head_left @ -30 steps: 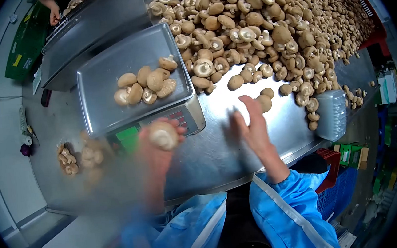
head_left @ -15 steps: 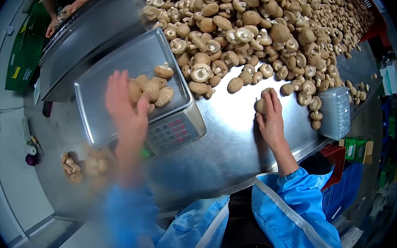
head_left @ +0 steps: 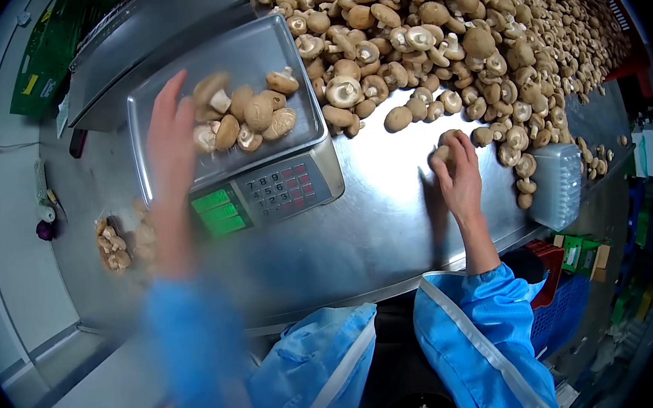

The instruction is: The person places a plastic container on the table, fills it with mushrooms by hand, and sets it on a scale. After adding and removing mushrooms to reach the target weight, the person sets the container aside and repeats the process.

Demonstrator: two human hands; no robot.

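Observation:
My left hand [head_left: 170, 144], blurred by motion, is over the left side of the metal scale tray [head_left: 176, 81], its fingers apart. Beside it several brown mushrooms [head_left: 259, 113] lie on the tray, one of them blurred and raised near my fingertips. Under the tray is the scale's keypad [head_left: 275, 190] with a lit green display [head_left: 218, 212]. My right hand [head_left: 461, 175] is closed around a mushroom [head_left: 442, 156] over the steel table, just below the edge of the big mushroom pile [head_left: 434, 16].
A stack of clear plastic trays [head_left: 556, 186] stands at the table's right edge. Packed mushrooms [head_left: 111, 246] lie at the left. Green crates [head_left: 51, 69] are at the upper left, and blue [head_left: 561, 312] and red crates below the table's right edge.
The view has shifted a little. My left hand has moved left off the mushrooms, and more of them show on the tray. The display is now uncovered. My right hand still holds its mushroom.

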